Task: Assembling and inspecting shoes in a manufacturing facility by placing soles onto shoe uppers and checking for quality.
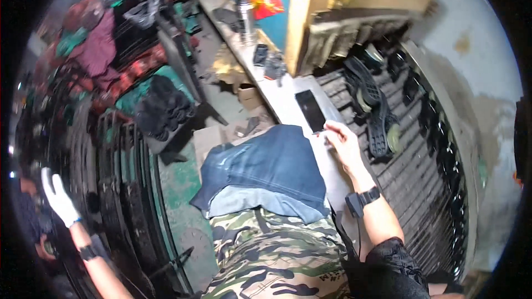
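My left hand (60, 200), in a white glove, reaches out at the far left beside a stack of dark, long ridged pieces (94, 155). Its fingers are stretched and apart, holding nothing visible. At the edge of a pale narrow bench (288, 102), my bare right hand (343, 144) has thumb and fingers pinched together. Something small shows at the fingertips, too small to name. Just beyond those fingers lies a dark-screened phone (310, 109). A folded blue denim cloth (266, 160) covers my lap over camouflage trousers (277, 257).
Dark shoe soles (379, 133) lie on a slatted rack (410, 182) at the right. A metal flask (245, 16) stands farther up the bench. Black shoe-like pieces (163, 108) rest on a stand at the left. A cardboard box (250, 97) sits on the floor.
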The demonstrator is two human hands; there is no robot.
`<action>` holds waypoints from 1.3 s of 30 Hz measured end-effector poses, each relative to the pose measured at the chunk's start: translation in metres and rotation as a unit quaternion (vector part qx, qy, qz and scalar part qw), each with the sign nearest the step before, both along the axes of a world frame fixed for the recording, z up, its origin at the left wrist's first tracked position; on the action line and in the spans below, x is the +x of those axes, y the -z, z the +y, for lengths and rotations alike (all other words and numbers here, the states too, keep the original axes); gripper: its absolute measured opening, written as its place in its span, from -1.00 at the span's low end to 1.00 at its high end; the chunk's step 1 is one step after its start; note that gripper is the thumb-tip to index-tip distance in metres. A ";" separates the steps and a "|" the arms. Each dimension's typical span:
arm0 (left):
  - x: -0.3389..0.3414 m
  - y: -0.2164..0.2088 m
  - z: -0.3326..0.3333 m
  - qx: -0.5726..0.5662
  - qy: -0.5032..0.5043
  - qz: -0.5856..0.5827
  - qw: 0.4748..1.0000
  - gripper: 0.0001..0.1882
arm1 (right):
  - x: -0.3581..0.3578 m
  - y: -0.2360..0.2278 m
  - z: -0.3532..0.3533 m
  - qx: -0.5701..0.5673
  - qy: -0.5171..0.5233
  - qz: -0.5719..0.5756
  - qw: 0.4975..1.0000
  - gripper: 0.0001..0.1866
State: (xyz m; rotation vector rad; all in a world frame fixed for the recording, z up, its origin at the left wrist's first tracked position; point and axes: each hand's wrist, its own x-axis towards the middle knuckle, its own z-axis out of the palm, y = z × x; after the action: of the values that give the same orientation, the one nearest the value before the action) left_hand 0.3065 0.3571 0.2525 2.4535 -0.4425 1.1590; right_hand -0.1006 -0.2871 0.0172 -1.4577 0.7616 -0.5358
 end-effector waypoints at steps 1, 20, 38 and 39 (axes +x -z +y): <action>-0.025 0.018 -0.062 -0.030 0.092 0.072 0.993 -0.57 | -0.007 0.001 -0.013 -0.019 0.026 0.022 0.999 -0.65; -0.199 0.218 -0.331 -0.338 0.390 0.614 0.597 -0.62 | -0.095 -0.004 -0.087 -0.300 0.157 0.145 0.930 -0.32; -0.206 0.225 -0.337 -0.362 0.381 0.608 0.595 -0.63 | -0.172 0.009 -0.111 -0.269 0.222 0.402 0.847 -0.66; -0.204 0.226 -0.340 -0.362 0.382 0.610 0.592 -0.63 | -0.191 0.020 -0.113 -0.150 0.222 0.294 0.917 -0.62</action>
State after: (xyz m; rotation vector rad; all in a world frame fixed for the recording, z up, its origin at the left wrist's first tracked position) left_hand 0.1022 0.0166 0.0268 1.4329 -0.3560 -0.6861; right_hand -0.2915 -0.3998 -0.0032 -1.7644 1.5705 -0.5754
